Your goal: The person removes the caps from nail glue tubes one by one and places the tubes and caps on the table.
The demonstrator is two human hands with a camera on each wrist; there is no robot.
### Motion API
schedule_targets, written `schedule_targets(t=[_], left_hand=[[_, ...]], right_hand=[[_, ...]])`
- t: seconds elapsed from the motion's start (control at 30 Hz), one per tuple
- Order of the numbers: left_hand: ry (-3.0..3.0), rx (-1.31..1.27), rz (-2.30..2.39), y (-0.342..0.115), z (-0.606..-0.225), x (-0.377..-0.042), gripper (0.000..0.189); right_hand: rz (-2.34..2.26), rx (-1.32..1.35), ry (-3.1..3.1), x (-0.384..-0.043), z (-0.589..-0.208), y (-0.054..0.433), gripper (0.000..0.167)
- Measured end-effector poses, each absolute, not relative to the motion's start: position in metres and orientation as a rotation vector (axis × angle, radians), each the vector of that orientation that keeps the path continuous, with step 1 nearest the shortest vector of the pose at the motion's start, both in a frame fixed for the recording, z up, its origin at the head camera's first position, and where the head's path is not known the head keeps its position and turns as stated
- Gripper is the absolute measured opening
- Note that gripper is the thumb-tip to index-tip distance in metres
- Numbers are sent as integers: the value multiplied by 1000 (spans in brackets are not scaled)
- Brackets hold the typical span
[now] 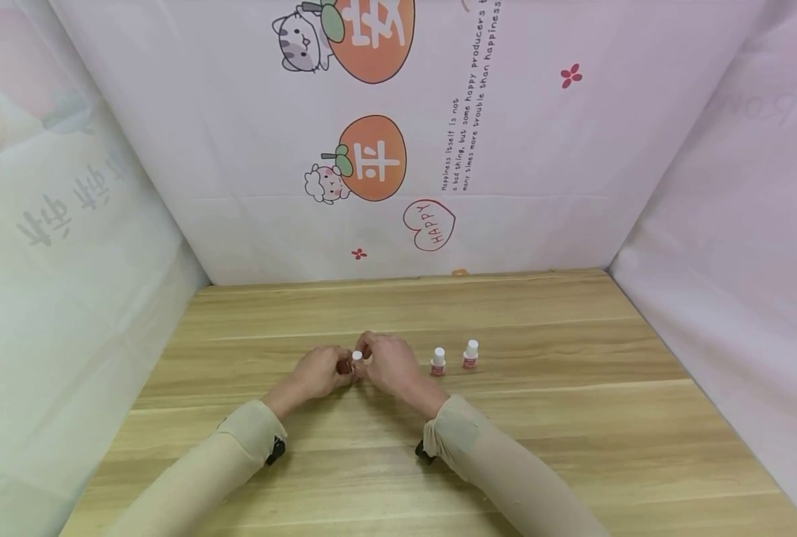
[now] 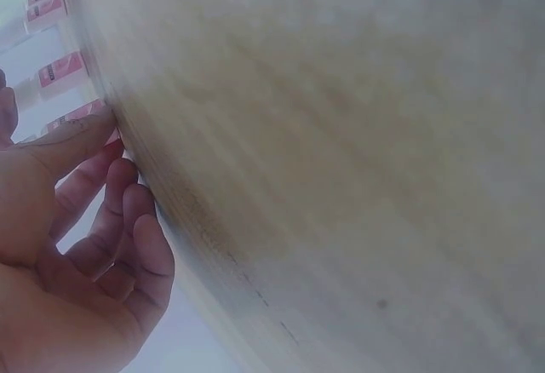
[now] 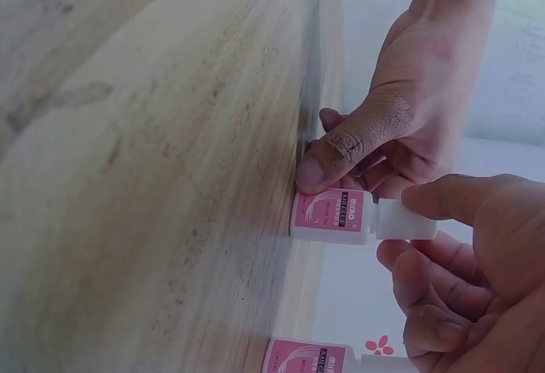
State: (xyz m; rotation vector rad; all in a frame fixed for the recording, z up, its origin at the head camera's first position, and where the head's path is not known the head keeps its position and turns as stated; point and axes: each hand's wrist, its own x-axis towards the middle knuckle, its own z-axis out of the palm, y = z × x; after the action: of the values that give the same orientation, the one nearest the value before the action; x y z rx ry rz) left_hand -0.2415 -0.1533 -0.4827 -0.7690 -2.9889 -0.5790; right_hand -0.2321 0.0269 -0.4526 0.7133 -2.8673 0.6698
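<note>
A small nail glue bottle (image 3: 334, 216) with a pink label and a white cap (image 3: 407, 220) stands upright on the wooden table between the two hands. My left hand (image 1: 317, 371) holds the bottle low on its body, thumb near the base. The thumb and fingers of my right hand (image 1: 391, 364) pinch the cap. In the left wrist view, the left hand (image 2: 85, 245) partly hides the held bottle (image 2: 81, 116).
Right of the hands stand two similar bottles, one nearer (image 1: 438, 362) and one farther right (image 1: 470, 355). The wooden table (image 1: 539, 447) meets a printed white cloth (image 1: 519, 231) at the back, with cloth walls on both sides.
</note>
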Motion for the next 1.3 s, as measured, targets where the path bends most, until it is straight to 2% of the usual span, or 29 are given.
schedule_targets(t=[0.23,0.47,1.1,1.3], left_hand=[[-3038,-735,-605,-152,-479,-240,15],[-3042,-747,-588,-153,-480,-240,14],[-3040,-739,-593,-152,-481,-242,13],[-3027,-765,-598,-153,-482,-242,12]], right_hand=[[627,747,-2834,-232,-453,27,15],[652,709,-2871,-231,-454,27,21],[658,710,-2871,-232,-454,28,23],[665,708,-2870,-231,-452,28,19]])
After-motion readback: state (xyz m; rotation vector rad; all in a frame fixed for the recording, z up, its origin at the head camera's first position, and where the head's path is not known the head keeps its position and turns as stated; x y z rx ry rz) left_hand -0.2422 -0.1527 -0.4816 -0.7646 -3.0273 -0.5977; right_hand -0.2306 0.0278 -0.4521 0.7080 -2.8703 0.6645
